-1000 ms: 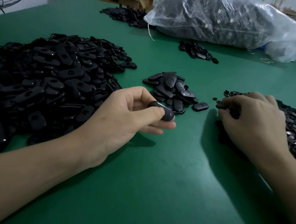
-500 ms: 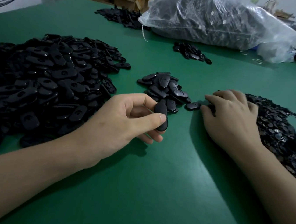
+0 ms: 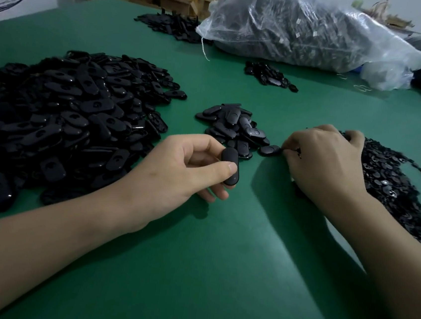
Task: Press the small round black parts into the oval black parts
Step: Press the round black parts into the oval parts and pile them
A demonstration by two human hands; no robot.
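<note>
- Oval part (image 3: 229,167) is pinched in the left hand (image 3: 176,174). The thumb lies across its near face and the curled fingers sit behind it. It is held just above the counter (image 3: 218,277).
- Long axis of the held part runs away from the viewer, nearly upright. Its smooth side faces the camera, and no recess is visible from here.
- Right hand (image 3: 326,163) lies to the right of the part, near but not touching. It is knuckles up, resting on the near-left edge of the heap of small round parts (image 3: 394,183).
- Right fingers (image 3: 293,143) are curled, with their tips drawn together just beside a loose oval (image 3: 270,150) on the counter. A dark speck shows at the tips, but I cannot tell whether a round part is pinched.
- Judgement: the next move depends on closing the sideways gap, so the round part must travel left to the held oval. The left hand probably needs to turn the oval so that its recess faces the right hand.
- Small heap of ovals (image 3: 233,128) sits beyond and between the hands. The large heap of ovals (image 3: 65,118) lies to the left.
</note>
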